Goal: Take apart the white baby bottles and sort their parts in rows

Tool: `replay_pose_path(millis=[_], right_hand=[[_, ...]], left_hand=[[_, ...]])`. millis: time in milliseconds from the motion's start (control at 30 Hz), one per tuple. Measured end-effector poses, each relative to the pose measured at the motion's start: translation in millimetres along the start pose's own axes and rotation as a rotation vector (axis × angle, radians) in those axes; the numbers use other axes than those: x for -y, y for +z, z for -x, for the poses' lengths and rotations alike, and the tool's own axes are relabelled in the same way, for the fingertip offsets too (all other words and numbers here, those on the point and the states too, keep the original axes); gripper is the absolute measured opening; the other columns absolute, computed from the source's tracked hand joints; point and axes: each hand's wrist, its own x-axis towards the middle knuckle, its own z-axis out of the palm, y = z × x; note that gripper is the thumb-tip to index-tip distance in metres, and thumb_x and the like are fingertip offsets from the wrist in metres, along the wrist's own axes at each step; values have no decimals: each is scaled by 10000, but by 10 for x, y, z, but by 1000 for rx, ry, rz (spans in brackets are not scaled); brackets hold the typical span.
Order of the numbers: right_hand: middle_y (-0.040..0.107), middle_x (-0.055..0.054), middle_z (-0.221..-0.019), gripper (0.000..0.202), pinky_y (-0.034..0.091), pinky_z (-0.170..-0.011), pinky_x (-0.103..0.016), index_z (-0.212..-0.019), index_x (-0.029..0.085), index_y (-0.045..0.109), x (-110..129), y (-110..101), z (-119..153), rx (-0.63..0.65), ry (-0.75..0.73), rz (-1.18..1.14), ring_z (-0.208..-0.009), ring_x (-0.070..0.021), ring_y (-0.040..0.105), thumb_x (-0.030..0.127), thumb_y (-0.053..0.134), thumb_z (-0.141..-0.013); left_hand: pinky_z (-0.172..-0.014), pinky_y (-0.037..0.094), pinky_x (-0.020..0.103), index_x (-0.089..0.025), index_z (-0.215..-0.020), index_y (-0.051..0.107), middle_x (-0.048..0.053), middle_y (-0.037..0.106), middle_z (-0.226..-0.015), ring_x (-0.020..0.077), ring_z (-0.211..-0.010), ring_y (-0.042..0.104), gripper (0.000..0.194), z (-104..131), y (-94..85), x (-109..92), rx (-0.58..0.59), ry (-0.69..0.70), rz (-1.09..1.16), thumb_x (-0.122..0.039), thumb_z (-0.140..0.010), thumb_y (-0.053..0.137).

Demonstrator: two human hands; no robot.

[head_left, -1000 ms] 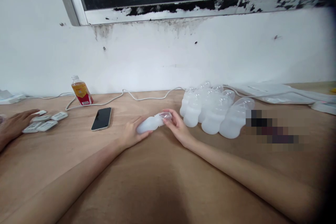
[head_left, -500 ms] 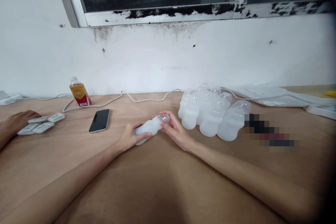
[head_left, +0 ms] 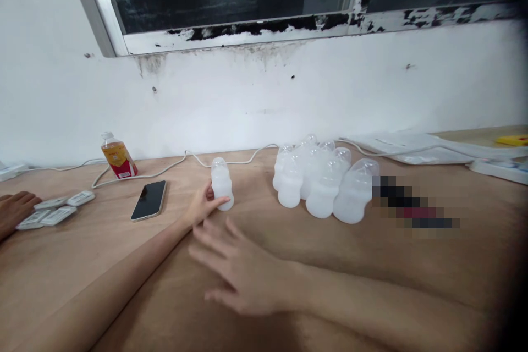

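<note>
A frosted white bottle with a clear domed cap stands upright on the wooden table. My left hand is wrapped round its lower left side, thumb across the front. Nearer to me, my right hand is slightly blurred, with its fingers spread and nothing in them. Several similar capped bottles stand in a group to the right of the held one.
A phone and a drink bottle are at the left. Another person's hand touches small white packs. A white cable runs along the wall. Plastic bags and a pixelated patch are at the right.
The held bottle has gone from tilted to upright on the table, moving slightly left. My right hand has let go of its cap, moved nearer to me and spread its fingers. The view has shifted slightly.
</note>
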Motion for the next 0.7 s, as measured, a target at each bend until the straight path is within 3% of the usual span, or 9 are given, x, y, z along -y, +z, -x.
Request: replay_pose_path(millis=[33,100,200,300,433,700], right_hand=[[226,-119,-1363,535,98,-997,-499,-1292,155,266,18,68,46,98,-24,-23,-1259,-244,125,383,359,-817],[241,-129,-1357,520,94,-1003,-480,-1281,138,287,31,172,117,157,9,-54,-1258,-220,144,404,305,-835],[254,-106,-1356,502,79,-1010,-464,-1269,158,311,34,222,150,127,60,-68,-1258,-200,149,404,314,-832],[270,-105,-1350,498,81,-1011,-459,-1264,157,322,40,210,133,120,62,-65,-1258,-196,151,397,326,-827],[293,-120,-1336,483,87,-1007,-468,-1245,147,350,48,217,119,114,59,-41,-1251,-203,173,385,334,-826],[318,-127,-1321,476,110,-1004,-471,-1226,134,367,67,212,120,118,62,-20,-1240,-217,200,388,338,-825]], left_hand=[[-728,494,335,-130,-1075,408,73,615,-981,192,-856,590,410,-78,32,52,18,-5,50,-334,-736,512],[-752,491,344,-118,-1089,379,107,600,-1013,194,-872,593,477,-248,119,121,65,-28,221,-331,-701,557],[-781,477,366,-113,-1085,383,136,581,-1041,214,-900,583,564,-487,317,105,144,-74,414,-320,-626,637],[-825,453,364,-121,-1050,425,128,567,-1069,216,-948,560,518,-646,538,-1,227,-25,466,-298,-619,651],[-834,445,370,-122,-1058,423,126,565,-1068,215,-949,557,522,-719,703,-85,317,56,515,-278,-620,660],[-833,443,379,-129,-1090,429,127,552,-1098,219,-950,558,560,-711,780,-168,314,75,537,-264,-604,674]])
